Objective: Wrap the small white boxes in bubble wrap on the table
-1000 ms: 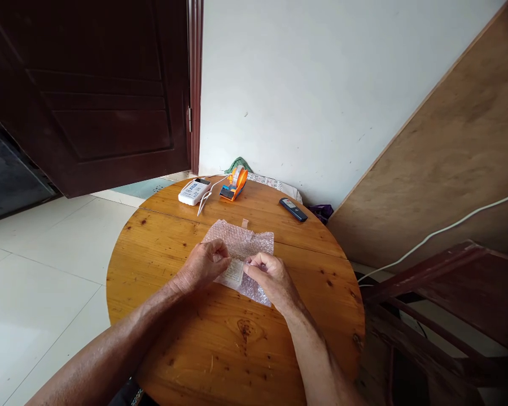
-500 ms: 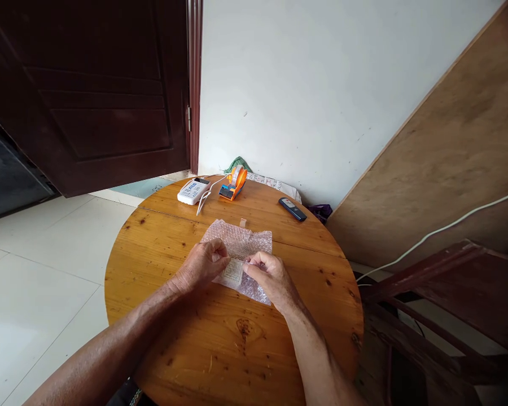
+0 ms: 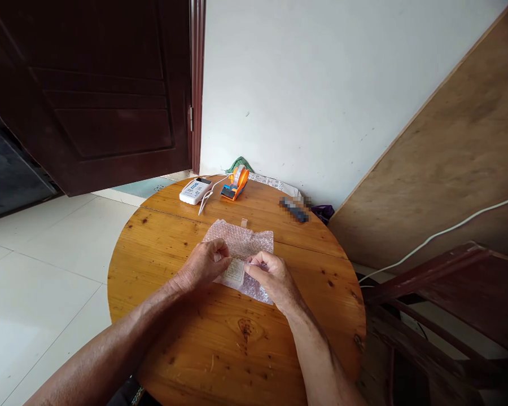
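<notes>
A sheet of bubble wrap (image 3: 254, 241) lies on the round wooden table (image 3: 195, 332). On its near part is a small pale square piece with a raised or printed pattern (image 3: 236, 272). My left hand (image 3: 207, 259) has thumb and fingers pinched together at the square's upper left. At its upper right my right hand (image 3: 268, 273) pinches in the same way, over the wrap. The fingertips hide what they hold, perhaps the square's edge or a bit of clear film. A short strip of tape (image 3: 244, 223) shows at the wrap's far edge.
Toward the back stand an orange tape dispenser (image 3: 236, 183) and a white device (image 3: 195, 192) with a white cable (image 3: 205, 200). A dark, pixelated object (image 3: 294, 209) lies at the back right. Beyond the table are a white wall, a dark door and a wooden chair (image 3: 440, 282).
The whole view has shifted slightly, moving everything a little to the right. Both hands keep nearly the same pinch over the square. The dark object at the back right is now pixelated.
</notes>
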Demonstrator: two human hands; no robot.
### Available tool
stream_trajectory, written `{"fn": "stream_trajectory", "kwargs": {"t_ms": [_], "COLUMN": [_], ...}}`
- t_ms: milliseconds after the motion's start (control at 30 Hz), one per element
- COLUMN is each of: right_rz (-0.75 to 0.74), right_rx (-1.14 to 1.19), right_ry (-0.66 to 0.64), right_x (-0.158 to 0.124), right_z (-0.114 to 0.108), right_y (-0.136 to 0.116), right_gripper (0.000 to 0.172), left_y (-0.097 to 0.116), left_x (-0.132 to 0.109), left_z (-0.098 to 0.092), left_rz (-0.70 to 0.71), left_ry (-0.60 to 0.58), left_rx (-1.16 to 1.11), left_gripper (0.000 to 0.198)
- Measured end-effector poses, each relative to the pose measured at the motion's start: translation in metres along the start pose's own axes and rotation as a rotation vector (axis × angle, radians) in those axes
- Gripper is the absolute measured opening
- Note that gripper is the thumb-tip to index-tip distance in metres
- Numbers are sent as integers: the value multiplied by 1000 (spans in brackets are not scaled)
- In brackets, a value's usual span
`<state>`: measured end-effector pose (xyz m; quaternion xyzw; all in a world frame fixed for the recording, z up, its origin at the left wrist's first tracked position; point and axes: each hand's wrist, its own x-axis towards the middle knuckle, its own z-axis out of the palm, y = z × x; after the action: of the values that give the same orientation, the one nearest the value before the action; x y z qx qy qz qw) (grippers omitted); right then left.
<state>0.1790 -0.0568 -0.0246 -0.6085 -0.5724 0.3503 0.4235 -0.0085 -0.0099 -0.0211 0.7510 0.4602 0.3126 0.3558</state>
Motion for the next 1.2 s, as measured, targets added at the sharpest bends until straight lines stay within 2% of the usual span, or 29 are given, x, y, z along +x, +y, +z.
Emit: {"fn": "stream_trajectory", "kwargs": {"t_ms": [433, 700, 967, 1200], "right_rz": [61, 64, 64, 15], "right_rx": [87, 162, 114, 76], "right_ry": [-22, -51, -35, -113], "right_x": [-1, 1, 0, -2], "right_z": [0, 1, -2, -10], "right_y": [-1, -1, -4, -7], "right_gripper": [17, 8, 15, 27], "left_y": [-3, 3, 4, 3], "left_x": [0, 1, 0, 0], "left_z": [0, 3, 3, 2], "left_rz": [5, -51, -35, -32], "left_ry": [-25, -21, -23, -25], "left_rx": [-95, -111, -12, 17], "left_gripper": [3, 12, 15, 17]}}
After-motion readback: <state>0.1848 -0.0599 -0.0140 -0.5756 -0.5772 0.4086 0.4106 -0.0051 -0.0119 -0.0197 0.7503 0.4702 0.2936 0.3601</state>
